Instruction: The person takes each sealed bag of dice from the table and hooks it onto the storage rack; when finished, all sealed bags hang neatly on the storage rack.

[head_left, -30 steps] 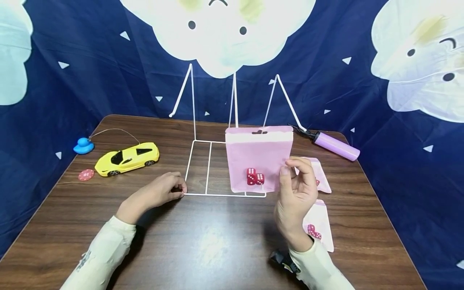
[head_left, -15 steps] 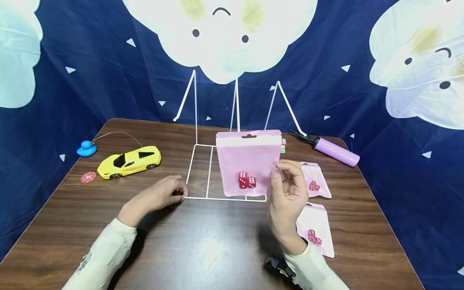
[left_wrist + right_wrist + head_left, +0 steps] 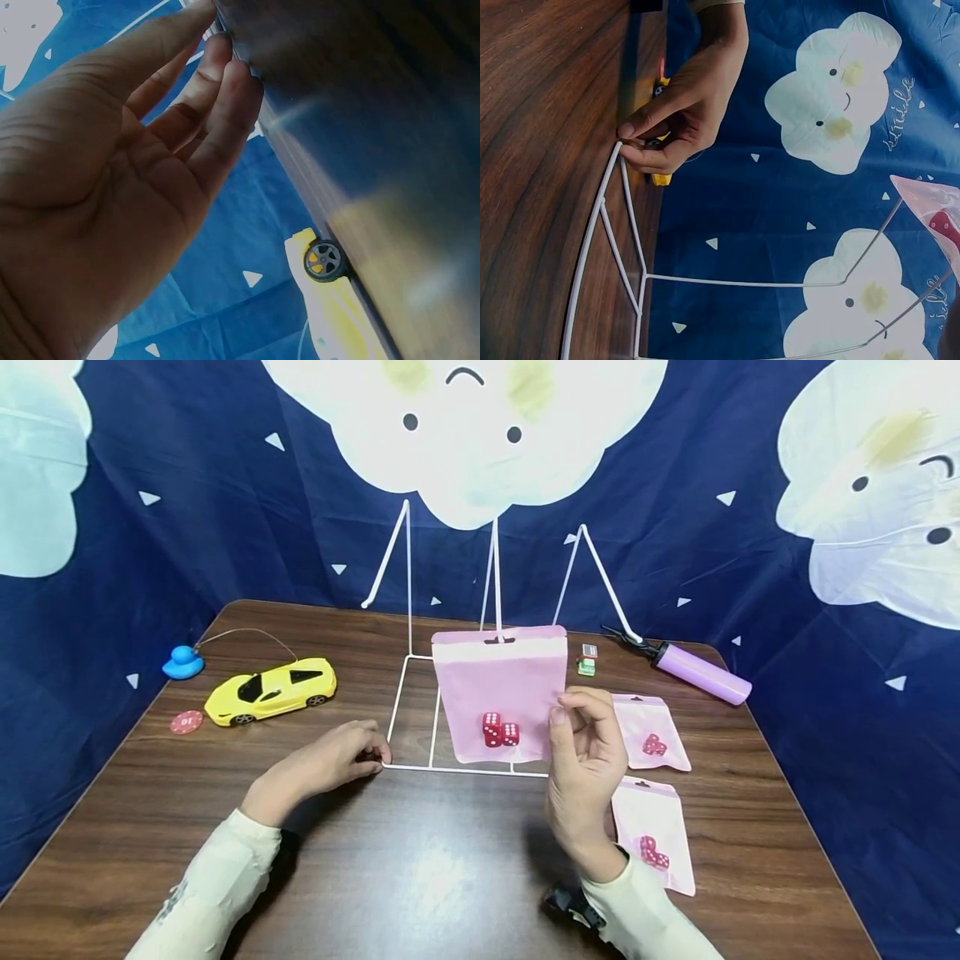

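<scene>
In the head view my right hand (image 3: 588, 768) pinches the right edge of a pink zip pouch (image 3: 498, 681), held upright over a white wire display rack (image 3: 431, 727). Red dice (image 3: 492, 729) show at the pouch's bottom. The rack's middle prong meets the pouch's hang hole; whether it passes through, I cannot tell. My left hand (image 3: 341, 760) pinches the rack's front left corner, as the right wrist view also shows with the left hand (image 3: 682, 120) on the frame. A corner of the pouch (image 3: 922, 199) enters that view's right edge. In the left wrist view the left hand's (image 3: 127, 157) fingertips are at the table edge.
Two more pink pouches with dice, an upper one (image 3: 651, 727) and a lower one (image 3: 652, 827), lie at the right. Behind them are a purple hand pump (image 3: 701, 672) and a small green item (image 3: 587, 662). A yellow toy car (image 3: 273, 691), blue duck (image 3: 183, 662) and red chip (image 3: 186, 721) stand left.
My right hand has carried the pouch leftward, until its hang hole sits at the rack's middle prong. The small green item has come into sight. My left hand stays on the rack's corner.
</scene>
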`<state>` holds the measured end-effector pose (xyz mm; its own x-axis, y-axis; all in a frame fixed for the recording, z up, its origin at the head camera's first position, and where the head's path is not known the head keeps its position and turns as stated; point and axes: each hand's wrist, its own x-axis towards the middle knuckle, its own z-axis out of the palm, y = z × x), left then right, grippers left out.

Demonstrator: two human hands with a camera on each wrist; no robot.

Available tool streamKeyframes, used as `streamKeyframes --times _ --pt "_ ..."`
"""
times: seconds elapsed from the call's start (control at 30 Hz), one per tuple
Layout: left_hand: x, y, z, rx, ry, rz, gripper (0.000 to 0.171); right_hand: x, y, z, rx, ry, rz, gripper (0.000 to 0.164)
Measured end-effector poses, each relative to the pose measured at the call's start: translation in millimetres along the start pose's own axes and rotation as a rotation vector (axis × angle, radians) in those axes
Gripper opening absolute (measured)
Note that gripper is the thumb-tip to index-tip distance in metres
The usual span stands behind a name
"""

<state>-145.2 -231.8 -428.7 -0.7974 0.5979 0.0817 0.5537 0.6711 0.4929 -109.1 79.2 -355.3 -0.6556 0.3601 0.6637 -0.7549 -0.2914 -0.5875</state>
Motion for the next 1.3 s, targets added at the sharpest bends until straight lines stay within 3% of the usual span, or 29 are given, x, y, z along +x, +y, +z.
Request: streamKeyframes --times 0.33,0.67,0.87,1.13,1.3 --pt "-5.9 -10.3 -10.6 0.001 0.018 -0.007 0.013 1.4 -0.2 -1.0 -0.011 -0.004 -0.001 0.022" --pt "-22.8 -20.8 -40.2 0.047 0.073 -0.080 0.011 1.4 0.1 -1.2 -0.013 -0.006 -0.002 0.021" --pt "-35.1 -23.7 -58.1 0.078 0.159 -0.104 0.014 1.4 -0.5 0.5 -0.018 -0.011 0.007 0.027" --pt "-53.1 -11.2 -76.9 0.135 0.295 -0.087 0.024 -1.3 -5.3 3.6 -0.039 -0.027 0.026 0.028" --pt "-56.7 -10.0 -81.4 0.152 0.325 -0.065 0.029 -2.8 -5.4 4.6 -0.042 -0.028 0.035 0.026"
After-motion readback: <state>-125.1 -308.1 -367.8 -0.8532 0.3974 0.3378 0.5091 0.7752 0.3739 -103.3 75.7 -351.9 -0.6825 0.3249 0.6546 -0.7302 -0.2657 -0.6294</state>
